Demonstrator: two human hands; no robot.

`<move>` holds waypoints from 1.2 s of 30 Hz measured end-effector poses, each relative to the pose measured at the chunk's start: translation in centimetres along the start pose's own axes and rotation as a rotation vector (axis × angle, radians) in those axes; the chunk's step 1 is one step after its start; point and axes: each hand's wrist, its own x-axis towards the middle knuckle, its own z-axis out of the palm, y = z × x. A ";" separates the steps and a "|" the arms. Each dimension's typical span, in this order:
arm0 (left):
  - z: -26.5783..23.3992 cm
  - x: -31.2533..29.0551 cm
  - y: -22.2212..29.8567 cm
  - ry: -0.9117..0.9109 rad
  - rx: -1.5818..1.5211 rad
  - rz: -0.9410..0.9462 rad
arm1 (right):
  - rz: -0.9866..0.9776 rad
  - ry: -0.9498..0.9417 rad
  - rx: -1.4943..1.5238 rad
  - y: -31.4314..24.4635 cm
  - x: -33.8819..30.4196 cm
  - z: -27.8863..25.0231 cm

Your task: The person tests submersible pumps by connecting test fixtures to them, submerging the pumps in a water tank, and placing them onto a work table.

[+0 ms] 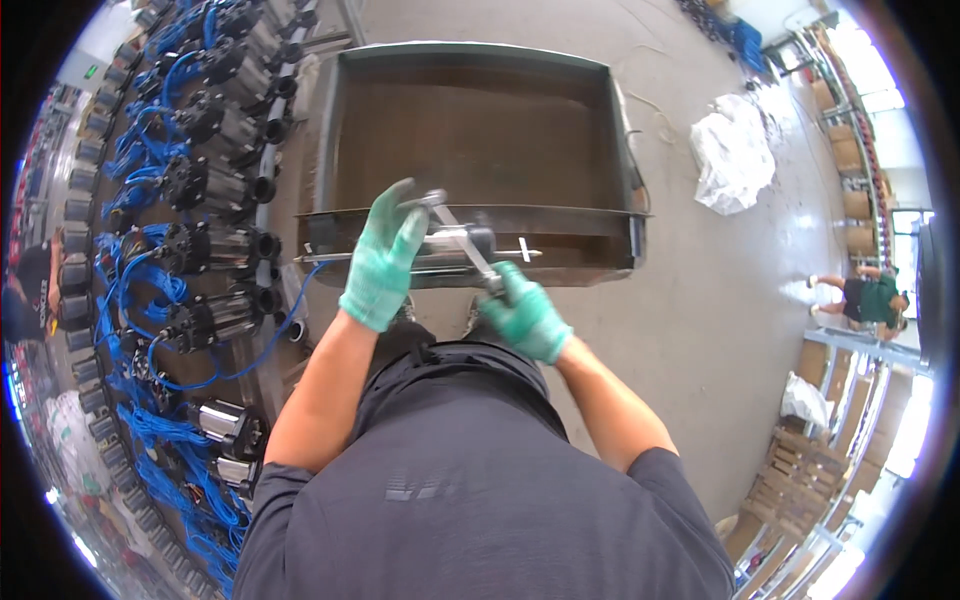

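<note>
Two gloved hands work above the near edge of a large metal tray [470,48]. The right hand [528,318] has its fingers clamped around the lower end of a long metal hand tool [462,238], which slants up and leftward across the tray's near edge. The tool's head lies beside the left hand [383,265], whose thumb and fingers stand apart, pointing up toward the tray's far edge; blur hides whether they touch the head. Beneath the tool, just inside the near edge, lies a silvery cylinder with a dark end, partly covered by the tool and left hand. Thin metal rods [425,269] run along that same edge, and a white strip [525,249] sits toward its right corner.

Writing is scarce — a faded pale print shows on the wearer's dark shirt [470,510], and light lettering on the dark top of a person [36,288] at far left.

Left of the tray, silver-and-black motors [212,248] stand in a row among blue cables [150,285]. The grey floor [670,330] spreads to the right, bearing crumpled white plastic [733,155] — beyond it are shelves with cardboard boxes [845,148], another person [876,300] and a wooden pallet [795,485].
</note>
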 end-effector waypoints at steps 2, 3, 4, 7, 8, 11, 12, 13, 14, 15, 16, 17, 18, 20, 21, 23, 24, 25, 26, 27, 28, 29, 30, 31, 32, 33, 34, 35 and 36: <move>-2.7 -1.1 -2.6 -0.040 0.126 0.050 | 0.086 0.207 -0.053 3.4 -2.7 -5.4; -4.6 -1.6 -3.3 0.040 0.244 -0.025 | 0.161 0.293 -0.047 7.3 -4.2 -8.1; -7.4 -2.5 -5.2 0.155 0.210 -0.122 | 0.189 0.353 -0.100 8.6 -5.4 -10.9; -16.2 -5.9 -12.2 0.420 0.585 -0.061 | 0.419 0.380 -0.036 18.0 -8.6 -17.1; -17.8 -7.0 -12.9 0.495 0.664 -0.230 | 0.456 0.367 -0.002 20.1 -9.0 -18.2; -18.9 -7.6 -14.2 0.472 1.151 -0.137 | 0.666 0.421 0.114 24.0 -7.9 -18.9; -19.7 -6.9 -15.3 0.427 1.263 -0.129 | 0.693 0.458 0.159 25.2 -7.6 -18.9; -20.4 -6.7 -15.8 0.342 1.328 -0.200 | 0.629 0.469 0.135 28.5 -7.3 -19.3; -20.6 -6.5 -16.7 0.324 1.333 -0.242 | 0.570 0.492 0.115 31.5 -7.0 -19.3; -20.6 -6.4 -16.2 0.267 1.312 -0.339 | 0.563 0.491 0.093 32.0 -6.2 -18.7; -20.3 -6.2 -15.7 0.202 1.278 -0.429 | 0.558 0.500 0.068 32.2 -5.7 -18.3; -20.1 -6.3 -15.8 0.208 1.329 -0.496 | 0.543 0.458 -0.052 33.1 -5.4 -18.4; -19.9 -6.2 -16.1 0.204 1.374 -0.559 | 0.527 0.428 -0.171 34.0 -5.2 -18.6; -19.4 -6.0 -14.5 0.131 1.382 -0.704 | 0.470 0.394 -0.429 33.5 -5.1 -18.8; -19.6 -6.4 -14.0 0.058 1.421 -0.757 | 0.426 0.389 -0.682 32.7 -4.7 -19.5; -21.0 -7.8 -14.2 -0.058 1.408 -0.869 | 0.356 0.464 -0.711 25.5 -2.5 -17.8; -21.4 -8.5 -14.4 -0.208 1.394 -0.954 | 0.311 0.561 -0.734 21.3 -1.5 -16.9; -21.6 -9.6 -14.8 -0.205 1.308 -0.972 | 0.257 0.421 -0.566 18.1 -0.3 -16.4; -20.2 -10.5 -12.2 -0.292 1.402 -0.919 | 0.120 0.401 -0.472 14.6 0.4 -14.4; -19.9 -11.5 -10.9 -0.340 1.406 -0.879 | -0.027 0.374 -0.376 10.5 1.4 -11.6; -19.7 -12.8 -10.3 -0.378 1.407 -0.848 | -0.132 0.311 -0.387 6.6 2.6 -8.8; -19.8 -14.1 -11.2 -0.357 1.371 -0.808 | -0.180 0.210 -0.322 3.9 3.7 -6.4; -19.8 -15.1 -12.3 -0.338 1.334 -0.764 | -0.274 0.161 -0.397 1.8 4.6 -4.2; -18.7 -15.5 -11.8 -0.282 1.279 -0.735 | -0.266 0.071 -0.420 -0.3 5.1 -2.6; -17.5 -15.4 -10.1 -0.249 1.272 -0.691 | -0.204 -0.008 -0.487 -1.8 5.5 -1.4; -16.6 -15.0 -8.4 -0.154 1.243 -0.715 | -0.220 -0.017 -0.575 -0.8 6.3 -1.2; -16.1 -14.8 -7.4 -0.055 1.215 -0.739 | -0.242 -0.027 -0.659 -0.1 7.1 -0.6; -16.3 -14.6 -6.9 -0.043 1.208 -0.740 | -0.273 0.034 -0.618 0.1 7.6 -0.2; -16.6 -14.6 -6.5 0.010 1.189 -0.685 | -0.283 0.024 -0.624 0.4 8.0 -0.2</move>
